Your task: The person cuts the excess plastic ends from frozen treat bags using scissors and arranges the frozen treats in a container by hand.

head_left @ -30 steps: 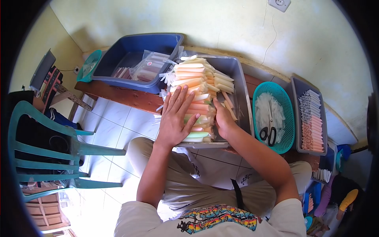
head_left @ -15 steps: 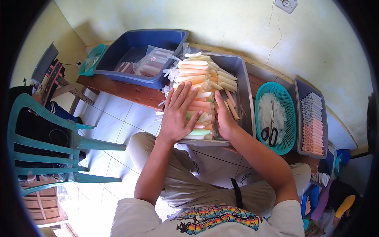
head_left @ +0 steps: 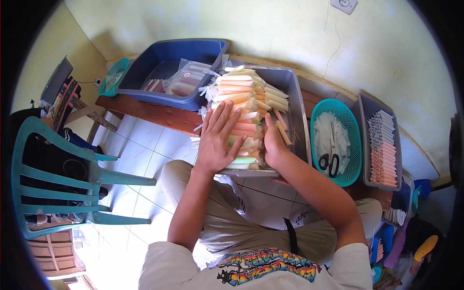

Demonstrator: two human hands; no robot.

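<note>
Stacked filled plastic tubes that look like ice pops, in cream, peach, pink and pale green, lie in a grey tray in front of me. My left hand rests flat on the left part of the stack, fingers stretched out and slightly apart. At the stack's right side, my right hand stands on edge with its palm turned towards the tube ends. Its fingers look extended, though they are partly hidden from this angle. A few loose tubes lie beyond it on the tray floor.
Left of the tray stands a blue tub with packed bags of tubes. On the right, a turquoise basket holds clear plastic sleeves and scissors, beside another grey tray of tubes. A green chair stands left; another person is at lower right.
The view has shifted slightly. My left hand keeps its place on the stack, and the fingers of my right hand have tilted a little.
</note>
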